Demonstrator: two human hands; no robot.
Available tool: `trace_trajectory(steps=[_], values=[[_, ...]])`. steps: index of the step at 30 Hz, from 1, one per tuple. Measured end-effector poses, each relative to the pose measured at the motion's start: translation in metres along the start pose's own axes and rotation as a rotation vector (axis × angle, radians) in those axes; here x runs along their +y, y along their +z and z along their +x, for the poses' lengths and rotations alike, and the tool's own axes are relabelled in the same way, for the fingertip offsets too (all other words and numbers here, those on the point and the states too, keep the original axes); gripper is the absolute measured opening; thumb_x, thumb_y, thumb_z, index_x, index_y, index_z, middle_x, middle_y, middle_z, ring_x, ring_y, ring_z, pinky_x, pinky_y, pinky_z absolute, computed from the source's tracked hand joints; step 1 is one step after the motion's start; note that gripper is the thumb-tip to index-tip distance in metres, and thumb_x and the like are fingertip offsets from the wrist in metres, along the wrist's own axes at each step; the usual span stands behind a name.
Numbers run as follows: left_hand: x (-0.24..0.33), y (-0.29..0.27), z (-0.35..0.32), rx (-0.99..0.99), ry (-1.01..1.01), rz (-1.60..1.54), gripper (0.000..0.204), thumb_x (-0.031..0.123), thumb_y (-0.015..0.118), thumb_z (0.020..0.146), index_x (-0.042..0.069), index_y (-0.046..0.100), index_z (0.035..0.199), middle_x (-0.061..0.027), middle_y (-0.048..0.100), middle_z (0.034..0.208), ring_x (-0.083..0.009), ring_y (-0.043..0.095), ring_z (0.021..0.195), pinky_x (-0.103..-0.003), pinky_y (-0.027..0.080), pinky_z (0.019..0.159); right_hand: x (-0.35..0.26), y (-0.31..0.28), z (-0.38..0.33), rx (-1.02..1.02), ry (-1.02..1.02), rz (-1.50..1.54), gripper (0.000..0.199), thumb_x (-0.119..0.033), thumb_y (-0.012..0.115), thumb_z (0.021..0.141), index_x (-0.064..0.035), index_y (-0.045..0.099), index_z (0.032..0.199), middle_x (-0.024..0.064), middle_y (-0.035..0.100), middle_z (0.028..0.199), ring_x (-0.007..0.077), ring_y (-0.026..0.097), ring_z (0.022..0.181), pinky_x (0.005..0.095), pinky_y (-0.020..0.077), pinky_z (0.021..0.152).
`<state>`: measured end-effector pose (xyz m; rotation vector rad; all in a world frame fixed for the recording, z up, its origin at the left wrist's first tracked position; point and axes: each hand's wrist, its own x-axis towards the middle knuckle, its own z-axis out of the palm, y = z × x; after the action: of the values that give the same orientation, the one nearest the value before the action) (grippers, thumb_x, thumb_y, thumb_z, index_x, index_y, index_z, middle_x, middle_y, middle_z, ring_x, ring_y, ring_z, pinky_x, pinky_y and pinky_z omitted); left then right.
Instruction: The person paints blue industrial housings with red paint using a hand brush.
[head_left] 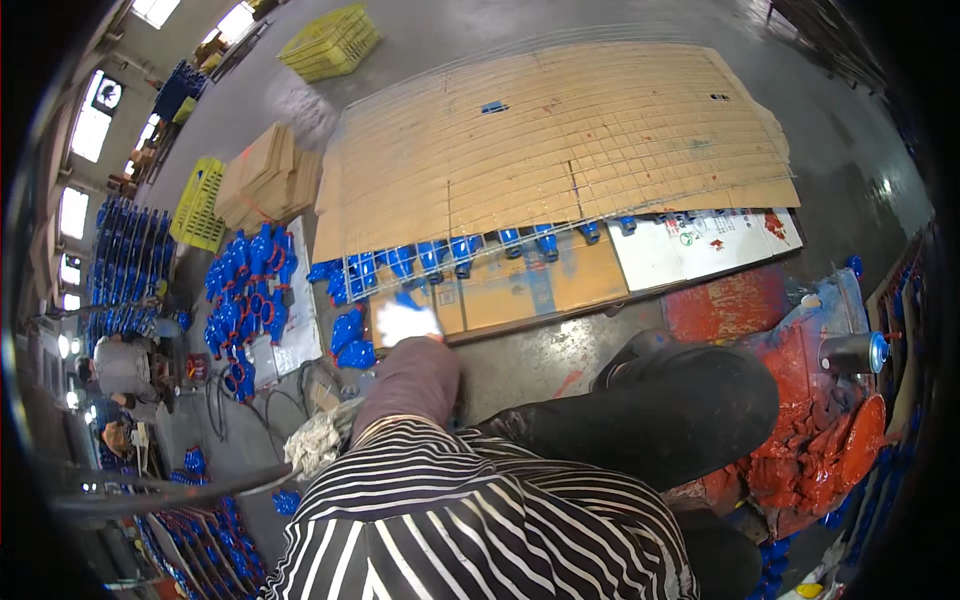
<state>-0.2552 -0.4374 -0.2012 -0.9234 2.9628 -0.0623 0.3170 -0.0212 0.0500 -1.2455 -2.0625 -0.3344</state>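
Observation:
My left hand, in a white glove and a brownish sleeve, reaches to the near left edge of a low cardboard-covered platform. Glare washes out its fingers, so their grip is unclear. A blue piece shows right at its fingertips; whether it is held or only touched I cannot tell. Blue-painted castings, seemingly valve bodies, stand in a row under the near edge of a wire grid laid over cardboard. Left of the hand, more blue castings lie close together. My right hand is not in view.
Blue castings with red rings cover a pale sheet at left, beside yellow crates and stacked cardboard. Red-smeared sheeting and a dark can with a blue end are at right. Another person is at far left.

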Motion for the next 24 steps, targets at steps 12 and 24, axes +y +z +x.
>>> trace_trajectory(steps=[12, 24], values=[[0.022, 0.022, -0.031, -1.137, -0.176, -1.498, 0.025, 0.024, 0.062, 0.088, 0.002, 0.06, 0.098, -0.0091, 0.064, 0.086, -0.0218, 0.064, 0.076, -0.036, 0.053, 0.067, 0.02, -0.002, 0.0, 0.054, 0.022, 0.233, 0.035, -0.007, 0.057, 0.092, 0.0029, 0.046, 0.124, 0.0192, 0.053, 0.129, 0.0287, 0.044, 0.125, 0.0387, 0.0361, 0.105], [0.194, -0.248, -0.32, -0.484, 2.157, -1.213, 0.062, 0.02, 0.087, 0.059, 0.011, 0.062, 0.115, -0.0086, 0.067, 0.107, -0.0247, 0.063, 0.1, -0.036, 0.05, 0.082, -0.069, -0.017, 0.027, -0.198, 0.212, 0.548, 0.03, -0.006, 0.051, 0.094, -0.0001, 0.047, 0.123, 0.0139, 0.051, 0.128, 0.0179, 0.054, 0.106, 0.0309, 0.0413, 0.093]])
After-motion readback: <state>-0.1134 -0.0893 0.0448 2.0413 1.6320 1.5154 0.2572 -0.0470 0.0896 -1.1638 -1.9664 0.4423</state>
